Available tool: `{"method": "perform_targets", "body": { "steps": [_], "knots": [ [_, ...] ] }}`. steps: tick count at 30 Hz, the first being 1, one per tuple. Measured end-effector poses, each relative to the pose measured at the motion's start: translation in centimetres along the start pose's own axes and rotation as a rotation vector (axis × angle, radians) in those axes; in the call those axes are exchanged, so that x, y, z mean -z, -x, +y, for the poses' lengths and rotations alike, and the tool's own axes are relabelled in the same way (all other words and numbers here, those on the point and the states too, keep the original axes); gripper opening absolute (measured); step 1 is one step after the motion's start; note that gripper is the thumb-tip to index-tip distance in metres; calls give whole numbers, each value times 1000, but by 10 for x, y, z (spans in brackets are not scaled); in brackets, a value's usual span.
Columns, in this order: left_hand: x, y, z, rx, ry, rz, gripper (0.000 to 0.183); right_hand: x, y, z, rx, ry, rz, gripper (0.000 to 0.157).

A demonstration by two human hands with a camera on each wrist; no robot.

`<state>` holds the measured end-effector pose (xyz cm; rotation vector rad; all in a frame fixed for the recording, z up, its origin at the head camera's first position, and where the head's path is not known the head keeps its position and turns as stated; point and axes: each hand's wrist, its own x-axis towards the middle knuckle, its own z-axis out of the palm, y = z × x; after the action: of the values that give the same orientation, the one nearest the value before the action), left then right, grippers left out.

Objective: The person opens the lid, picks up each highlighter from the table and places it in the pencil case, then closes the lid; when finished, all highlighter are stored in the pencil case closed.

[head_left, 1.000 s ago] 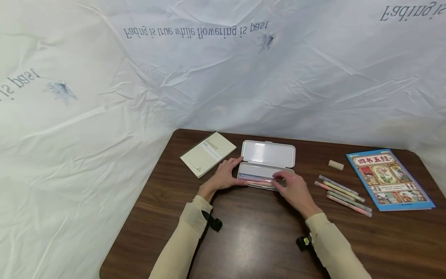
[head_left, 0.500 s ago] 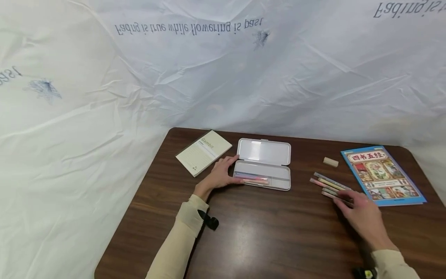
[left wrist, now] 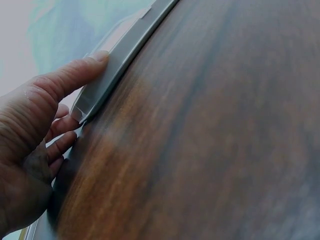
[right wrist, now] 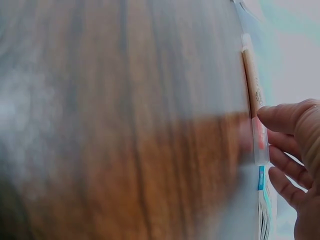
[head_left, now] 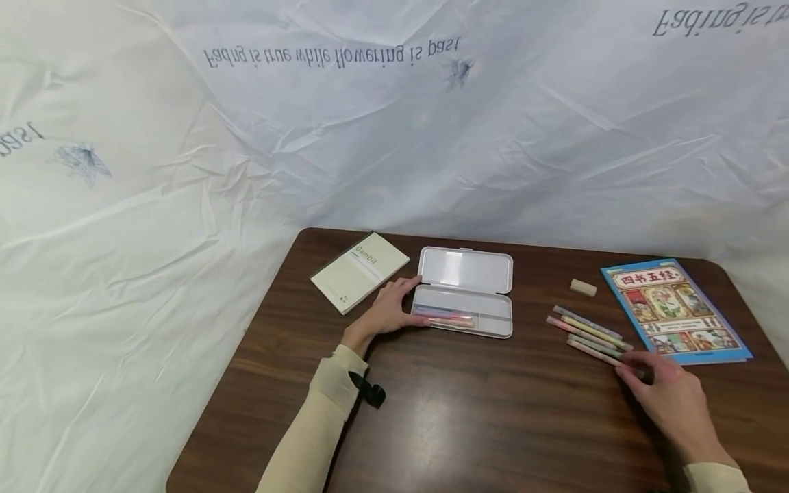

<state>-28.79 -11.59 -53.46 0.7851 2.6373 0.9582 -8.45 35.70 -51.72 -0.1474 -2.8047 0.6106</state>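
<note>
A white pencil case (head_left: 495,326) lies with its lid (head_left: 466,270) folded back, several coloured pens (head_left: 445,317) inside its left part. My left hand (head_left: 388,309) holds the case's left end. In the left wrist view the thumb (left wrist: 82,72) lies on the case's front rim, with the other fingers around the corner. On the right, several pastel markers (head_left: 588,334) lie side by side. My right hand (head_left: 672,394) pinches the right end of the nearest marker (right wrist: 252,85), thumb on its near side. Fingertips partly hide that end in the head view.
A cream notebook (head_left: 360,272) lies behind my left hand at the back left. Beyond the markers are a small beige eraser (head_left: 583,287) and a blue-edged picture book (head_left: 678,311). White cloth (head_left: 394,137) hangs behind the dark wooden table (head_left: 481,411).
My right hand has left the pencil case and gone right to the markers, then shifted slightly farther right to the nearest one's end. My left hand stays on the case.
</note>
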Motion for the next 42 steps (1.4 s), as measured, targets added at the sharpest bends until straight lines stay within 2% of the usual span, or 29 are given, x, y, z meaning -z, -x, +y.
{"method": "perform_targets", "body": {
  "steps": [9, 18, 30, 42],
  "knots": [
    [0, 0, -1, -10, -4, 0, 107, -2, -1, -1, -34, 12, -24, 22],
    [-1, 1, 0, 3, 13, 2, 106, -4, 1, -2, -14, 1, 8, 19],
    [-2, -1, -1, 4, 1, 11, 107, -4, -1, -3, -41, 15, -23, 20],
    [-2, 0, -1, 3, -5, 7, 108, -10, -3, -10, 69, -17, 65, 17]
  ]
}}
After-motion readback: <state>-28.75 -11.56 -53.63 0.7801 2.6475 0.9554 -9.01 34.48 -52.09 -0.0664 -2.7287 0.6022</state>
